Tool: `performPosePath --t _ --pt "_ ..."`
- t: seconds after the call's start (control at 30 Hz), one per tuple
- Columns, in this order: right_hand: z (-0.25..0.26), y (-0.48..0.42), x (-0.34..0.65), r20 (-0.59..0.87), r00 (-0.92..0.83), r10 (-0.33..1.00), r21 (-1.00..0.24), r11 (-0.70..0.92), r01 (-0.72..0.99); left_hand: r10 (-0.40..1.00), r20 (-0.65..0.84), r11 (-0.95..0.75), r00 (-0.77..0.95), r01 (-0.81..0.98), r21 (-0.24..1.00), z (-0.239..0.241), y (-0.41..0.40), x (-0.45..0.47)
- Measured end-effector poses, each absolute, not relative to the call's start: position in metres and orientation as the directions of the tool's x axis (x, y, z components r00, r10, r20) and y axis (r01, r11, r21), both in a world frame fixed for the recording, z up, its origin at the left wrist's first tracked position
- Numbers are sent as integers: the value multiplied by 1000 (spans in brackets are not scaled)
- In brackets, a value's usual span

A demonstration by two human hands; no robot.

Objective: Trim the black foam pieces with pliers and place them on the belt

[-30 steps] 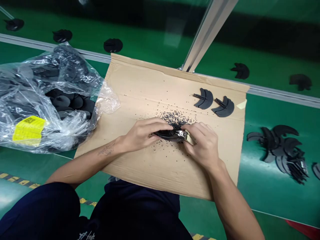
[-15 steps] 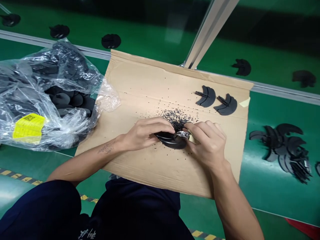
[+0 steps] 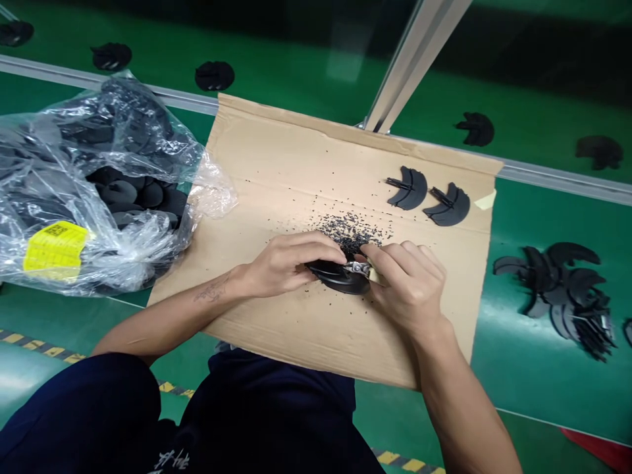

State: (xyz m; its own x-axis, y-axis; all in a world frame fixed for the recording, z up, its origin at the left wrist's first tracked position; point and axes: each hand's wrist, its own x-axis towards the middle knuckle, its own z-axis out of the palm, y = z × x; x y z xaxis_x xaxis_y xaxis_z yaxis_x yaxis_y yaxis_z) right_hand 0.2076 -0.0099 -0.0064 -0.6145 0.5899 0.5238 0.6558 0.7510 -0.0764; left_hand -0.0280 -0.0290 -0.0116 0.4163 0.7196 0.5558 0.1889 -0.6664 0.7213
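My left hand (image 3: 291, 263) is closed on a curved black plastic part (image 3: 340, 279), held over the cardboard sheet (image 3: 276, 329). In my right hand (image 3: 412, 280) is a pair of small cutting pliers (image 3: 359, 268); their metal jaws touch the edge of the black part, and my fingers hide most of the handles. A heap of tiny black plastic bits (image 3: 348, 230) lies scattered on the cardboard just beyond both hands. Two crescent-shaped black parts (image 3: 409, 189) with stems rest at the sheet's far right.
A clear plastic bag (image 3: 113, 191) full of black discs, with a yellow label (image 3: 55, 249), overlaps the cardboard's left edge. More black parts (image 3: 563, 283) are piled on the green surface at right. Behind the cardboard runs a metal rail (image 3: 557, 184) with an upright post (image 3: 409, 66).
The pliers' jaws have shifted slightly left and turned against the black part. My left hand keeps the same hold, and the view has moved only a little.
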Motion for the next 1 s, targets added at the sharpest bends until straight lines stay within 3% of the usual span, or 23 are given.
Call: performPosePath --t 0.23,0.6,0.67,0.83,0.9,1.0 --pt "-6 -10 208 479 -620 621 -172 760 627 747 542 -641 386 199 742 -12 -32 -27" --pt "-2 -16 205 521 -609 599 -41 730 683 752 553 -638 359 185 748 -11 -36 -26" --pt "-3 -17 205 498 -601 625 -119 735 667 742 559 -649 370 187 738 -10 -36 -26" --pt "-8 -14 205 422 -600 680 -470 730 497 730 538 -660 422 228 716 -11 -35 -28" --pt "-10 -12 205 408 -600 688 -478 721 502 718 535 -671 445 237 703 -12 -33 -31" --pt "-11 -10 207 400 -578 711 -388 703 596 709 524 -678 473 248 692 -11 -31 -34"
